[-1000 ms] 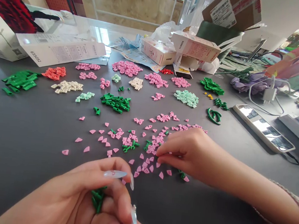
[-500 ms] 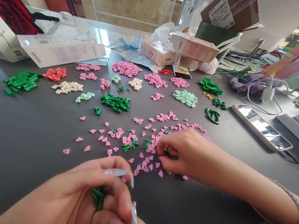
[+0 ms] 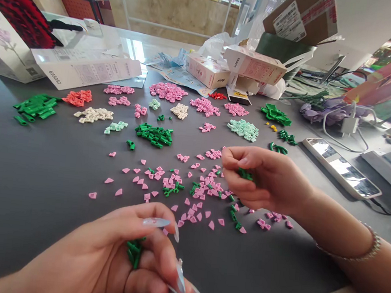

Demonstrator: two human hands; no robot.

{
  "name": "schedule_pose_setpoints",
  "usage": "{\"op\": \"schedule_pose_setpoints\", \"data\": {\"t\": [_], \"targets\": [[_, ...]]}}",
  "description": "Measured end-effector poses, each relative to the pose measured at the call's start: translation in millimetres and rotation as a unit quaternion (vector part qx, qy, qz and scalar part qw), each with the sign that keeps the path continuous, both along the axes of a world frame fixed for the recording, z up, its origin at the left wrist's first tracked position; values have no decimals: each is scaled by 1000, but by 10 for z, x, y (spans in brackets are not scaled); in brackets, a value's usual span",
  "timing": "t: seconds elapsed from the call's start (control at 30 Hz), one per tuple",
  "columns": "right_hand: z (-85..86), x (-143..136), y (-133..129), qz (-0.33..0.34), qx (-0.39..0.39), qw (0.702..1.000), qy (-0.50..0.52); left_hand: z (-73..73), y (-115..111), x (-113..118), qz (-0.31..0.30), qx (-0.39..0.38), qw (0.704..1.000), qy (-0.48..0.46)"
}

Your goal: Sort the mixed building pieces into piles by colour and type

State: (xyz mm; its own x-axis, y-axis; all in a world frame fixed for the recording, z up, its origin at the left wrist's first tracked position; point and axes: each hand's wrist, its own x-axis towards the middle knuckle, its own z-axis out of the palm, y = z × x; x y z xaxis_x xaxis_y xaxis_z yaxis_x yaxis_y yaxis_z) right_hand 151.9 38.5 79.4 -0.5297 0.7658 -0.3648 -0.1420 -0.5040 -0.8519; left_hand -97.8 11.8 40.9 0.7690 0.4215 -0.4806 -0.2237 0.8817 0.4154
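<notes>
The step in hand seems to be collecting green pieces [image 3: 134,254] from among pink pieces [image 3: 193,218]. The left hand [image 3: 111,245], palm partly upward, curls loosely around several; the right hand [image 3: 272,182], thumb uppermost, hangs over the table [image 3: 57,164], fingers folded on others. The loose connectors [image 3: 233,215] probably call for a narrow fingertip pinch.

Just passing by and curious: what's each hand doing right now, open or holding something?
Left hand: loosely curled, holding small green pieces.
Right hand: curled closed, holding small green parts.
</notes>
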Motion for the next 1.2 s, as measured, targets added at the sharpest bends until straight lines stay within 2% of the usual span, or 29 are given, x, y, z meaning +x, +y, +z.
{"op": "schedule_pose_setpoints", "data": {"t": [0.1, 0.2, 0.3, 0.37, 0.43, 0.53, 0.6, 0.67, 0.77, 0.87, 1.07, 1.2], "targets": [[-45, 8, 41, -20, -25, 999, 42, -7, -6, -13, 1, 5, 1000, 8], [-70, -7, 71, -34, -15, 999, 34, -3, -17, -17, -2, 10, 1000, 14], [-83, -47, 130, -23, 39, 999, -20, 13, -14, -6, 1, 9, 1000, 8], [-72, -94, 187, 3, 120, 986, -113, 22, -7, 4, 2, 6, 1000, 0], [-30, -162, 243, 48, 227, 941, -245, 25, -5, 11, 1, 8, 1000, -3], [80, -289, 304, 126, 361, 823, -419, 24, -17, 15, -3, 11, 1000, -1], [150, -363, 331, 174, 413, 751, -485, 25, -27, 17, -5, 10, 1000, 1], [192, -406, 355, 219, 441, 699, -518, 31, -33, 21, -7, 9, 1000, 3], [202, -401, 387, 269, 474, 659, -517, 45, -37, 26, -8, 6, 1000, 1], [186, -362, 385, 290, 509, 624, -517, 53, -41, 26, -5, -1, 1000, -9], [177, -393, 233, 343, 556, 497, -571, 32, -46, 15, -9, -19, 1000, -19], [182, -455, 152, 369, 545, 456, -599, 24, -45, 5, -7, -17, 999, -26]]}}
